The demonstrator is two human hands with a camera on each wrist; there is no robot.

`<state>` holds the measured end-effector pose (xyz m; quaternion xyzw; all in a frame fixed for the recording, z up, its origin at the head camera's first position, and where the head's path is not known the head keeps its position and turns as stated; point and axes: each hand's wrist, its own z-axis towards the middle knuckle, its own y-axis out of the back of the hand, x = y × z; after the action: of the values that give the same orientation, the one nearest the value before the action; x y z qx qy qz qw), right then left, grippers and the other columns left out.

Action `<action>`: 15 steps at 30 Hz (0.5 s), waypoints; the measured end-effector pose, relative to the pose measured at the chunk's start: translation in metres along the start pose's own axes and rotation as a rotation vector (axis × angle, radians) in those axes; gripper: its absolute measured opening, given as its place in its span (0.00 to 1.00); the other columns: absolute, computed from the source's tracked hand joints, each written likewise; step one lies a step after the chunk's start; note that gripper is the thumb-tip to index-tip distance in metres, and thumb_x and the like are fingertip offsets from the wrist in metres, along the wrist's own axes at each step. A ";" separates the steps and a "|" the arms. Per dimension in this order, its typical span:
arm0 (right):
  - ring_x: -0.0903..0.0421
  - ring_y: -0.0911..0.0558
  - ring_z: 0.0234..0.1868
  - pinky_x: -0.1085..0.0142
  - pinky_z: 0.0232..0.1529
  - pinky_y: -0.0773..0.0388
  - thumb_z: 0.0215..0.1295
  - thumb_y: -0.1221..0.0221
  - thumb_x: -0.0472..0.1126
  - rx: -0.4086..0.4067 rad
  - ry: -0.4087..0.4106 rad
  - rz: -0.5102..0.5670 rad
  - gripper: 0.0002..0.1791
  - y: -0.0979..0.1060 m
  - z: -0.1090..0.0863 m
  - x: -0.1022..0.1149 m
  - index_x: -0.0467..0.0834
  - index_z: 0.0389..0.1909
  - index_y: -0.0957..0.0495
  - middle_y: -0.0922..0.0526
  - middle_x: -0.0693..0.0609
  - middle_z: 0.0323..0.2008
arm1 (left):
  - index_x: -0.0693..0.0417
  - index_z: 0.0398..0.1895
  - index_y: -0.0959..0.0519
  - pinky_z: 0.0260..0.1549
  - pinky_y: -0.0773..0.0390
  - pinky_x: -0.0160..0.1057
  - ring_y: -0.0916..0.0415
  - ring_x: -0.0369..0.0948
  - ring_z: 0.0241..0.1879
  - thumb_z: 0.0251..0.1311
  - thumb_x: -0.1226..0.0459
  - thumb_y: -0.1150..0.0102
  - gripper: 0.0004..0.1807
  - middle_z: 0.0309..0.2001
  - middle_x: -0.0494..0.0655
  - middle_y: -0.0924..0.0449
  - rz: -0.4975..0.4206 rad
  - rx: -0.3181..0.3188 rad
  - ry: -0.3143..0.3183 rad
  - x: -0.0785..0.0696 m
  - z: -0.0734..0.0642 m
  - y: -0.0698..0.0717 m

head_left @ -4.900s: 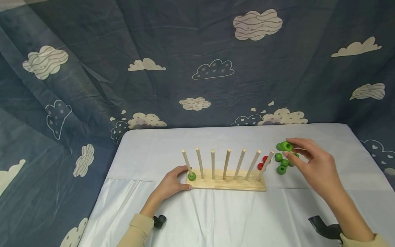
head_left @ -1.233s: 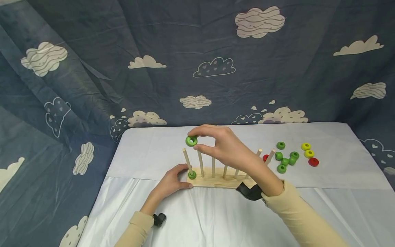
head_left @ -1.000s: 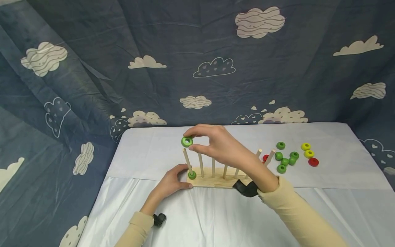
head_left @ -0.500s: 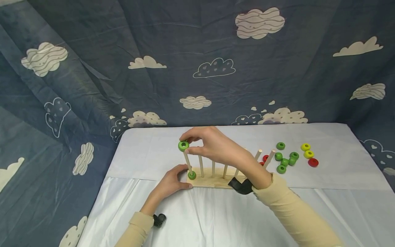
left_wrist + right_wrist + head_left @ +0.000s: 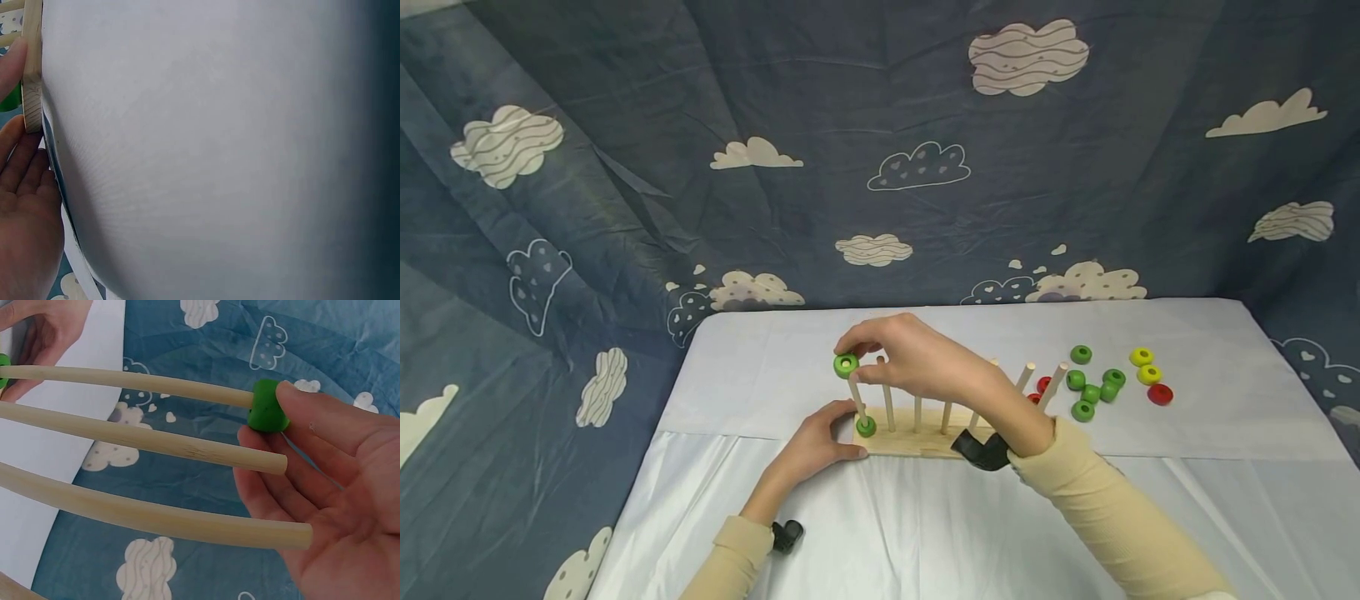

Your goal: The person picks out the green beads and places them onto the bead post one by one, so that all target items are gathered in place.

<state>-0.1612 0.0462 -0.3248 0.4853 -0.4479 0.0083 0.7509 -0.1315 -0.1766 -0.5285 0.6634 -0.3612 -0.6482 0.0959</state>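
A wooden peg rack (image 5: 898,443) has a row of upright pegs. My left hand (image 5: 812,446) grips its left end, thumb at the front edge and fingers behind. In the left wrist view, thumb and fingers lie on either side of the board's end. My right hand (image 5: 925,358) pinches a green bead (image 5: 267,409) between thumb and fingers at the top of the leftmost peg (image 5: 859,402). The peg's tip shows in the bead's hole. Another green bead (image 5: 866,428) sits at the foot of that same peg. My right forearm hides part of the rack.
Several loose green beads (image 5: 1091,394) lie right of the rack, with two yellow beads (image 5: 1149,375) and a red bead (image 5: 1160,394) beyond them. More red beads (image 5: 1043,384) lie behind the rightmost peg (image 5: 1054,385). A cloud-patterned cloth (image 5: 880,208) hangs behind the white table.
My right hand has carried the green bead left from the loose beads, over the rack, and lowered it onto the leftmost peg's tip. My left hand has stayed at the rack's end.
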 end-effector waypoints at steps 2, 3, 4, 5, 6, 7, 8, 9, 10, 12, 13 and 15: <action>0.64 0.20 0.46 0.67 0.49 0.22 0.61 0.35 0.37 0.009 0.000 -0.001 0.15 -0.001 0.001 0.000 0.48 0.49 0.19 0.18 0.62 0.42 | 0.37 0.62 0.28 0.67 0.39 0.47 0.38 0.38 0.67 0.45 0.53 0.25 0.36 0.60 0.32 0.28 0.001 -0.001 0.002 0.000 0.000 0.000; 0.65 0.20 0.46 0.67 0.49 0.22 0.61 0.35 0.37 0.013 -0.004 -0.003 0.15 -0.001 0.001 0.000 0.48 0.49 0.19 0.18 0.62 0.42 | 0.37 0.62 0.28 0.67 0.39 0.46 0.38 0.38 0.67 0.45 0.53 0.25 0.36 0.60 0.32 0.28 0.002 0.000 0.001 0.000 0.000 0.000; 0.65 0.20 0.46 0.68 0.49 0.22 0.61 0.35 0.36 0.016 -0.008 -0.006 0.15 -0.002 0.001 0.000 0.48 0.49 0.19 0.18 0.62 0.42 | 0.37 0.62 0.28 0.67 0.40 0.46 0.38 0.38 0.67 0.45 0.53 0.25 0.36 0.60 0.32 0.29 0.004 0.000 0.001 0.000 0.000 0.000; 0.65 0.20 0.46 0.69 0.49 0.23 0.61 0.35 0.36 0.019 -0.015 -0.007 0.15 -0.002 0.001 0.000 0.48 0.49 0.19 0.18 0.62 0.42 | 0.37 0.62 0.28 0.67 0.40 0.46 0.38 0.38 0.67 0.45 0.53 0.25 0.36 0.60 0.32 0.29 0.004 0.000 0.002 0.000 0.000 0.000; 0.66 0.20 0.46 0.69 0.48 0.23 0.60 0.35 0.36 0.024 -0.020 -0.007 0.15 -0.002 0.002 0.000 0.48 0.49 0.19 0.18 0.62 0.43 | 0.37 0.62 0.28 0.67 0.40 0.46 0.39 0.37 0.67 0.45 0.53 0.25 0.36 0.60 0.32 0.29 0.005 0.001 0.005 0.000 0.000 0.000; 0.66 0.20 0.45 0.69 0.48 0.23 0.60 0.35 0.36 0.027 -0.026 -0.006 0.16 -0.003 0.002 0.000 0.48 0.49 0.19 0.18 0.61 0.43 | 0.37 0.62 0.28 0.67 0.40 0.46 0.39 0.38 0.67 0.45 0.53 0.25 0.37 0.61 0.32 0.29 0.004 0.001 0.006 0.000 0.000 0.000; 0.66 0.20 0.46 0.69 0.48 0.23 0.60 0.34 0.36 0.030 -0.031 -0.008 0.16 -0.003 0.002 0.000 0.48 0.49 0.19 0.18 0.61 0.43 | 0.37 0.62 0.28 0.67 0.40 0.46 0.39 0.38 0.67 0.46 0.53 0.25 0.37 0.61 0.32 0.29 0.004 0.001 0.007 -0.001 0.000 0.000; 0.66 0.20 0.46 0.69 0.49 0.22 0.60 0.34 0.36 0.031 -0.034 -0.008 0.16 -0.003 0.003 0.000 0.48 0.49 0.19 0.18 0.61 0.43 | 0.37 0.62 0.28 0.67 0.40 0.47 0.39 0.38 0.67 0.46 0.53 0.25 0.37 0.61 0.33 0.29 0.002 0.001 0.009 -0.001 0.000 0.000; 0.66 0.20 0.46 0.69 0.49 0.22 0.60 0.34 0.35 0.032 -0.036 -0.008 0.16 -0.003 0.003 0.000 0.48 0.49 0.19 0.18 0.61 0.43 | 0.37 0.62 0.28 0.67 0.40 0.47 0.39 0.38 0.67 0.46 0.53 0.25 0.37 0.61 0.33 0.29 0.001 0.001 0.011 -0.002 0.000 0.001; 0.66 0.20 0.46 0.68 0.49 0.22 0.60 0.34 0.35 0.035 -0.037 -0.006 0.16 -0.003 0.003 -0.001 0.48 0.49 0.19 0.18 0.61 0.43 | 0.37 0.62 0.28 0.67 0.40 0.46 0.39 0.38 0.67 0.46 0.53 0.25 0.37 0.61 0.33 0.29 -0.002 0.001 0.016 -0.003 0.000 0.001; 0.66 0.20 0.46 0.67 0.49 0.22 0.60 0.35 0.35 0.034 -0.036 -0.004 0.16 -0.003 0.003 -0.001 0.48 0.49 0.19 0.18 0.61 0.43 | 0.38 0.62 0.28 0.67 0.40 0.47 0.39 0.39 0.67 0.46 0.53 0.25 0.37 0.61 0.34 0.29 -0.003 0.001 0.013 -0.003 -0.001 0.001; 0.65 0.20 0.47 0.66 0.50 0.22 0.61 0.35 0.36 0.033 -0.035 -0.005 0.16 -0.003 0.002 -0.002 0.48 0.50 0.19 0.18 0.61 0.43 | 0.39 0.62 0.28 0.67 0.40 0.48 0.38 0.40 0.67 0.46 0.53 0.25 0.37 0.61 0.35 0.28 -0.007 0.000 0.010 -0.004 -0.001 0.001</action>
<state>-0.1625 0.0435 -0.3279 0.4988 -0.4596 0.0055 0.7348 -0.1305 -0.1753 -0.5240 0.6678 -0.3585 -0.6453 0.0953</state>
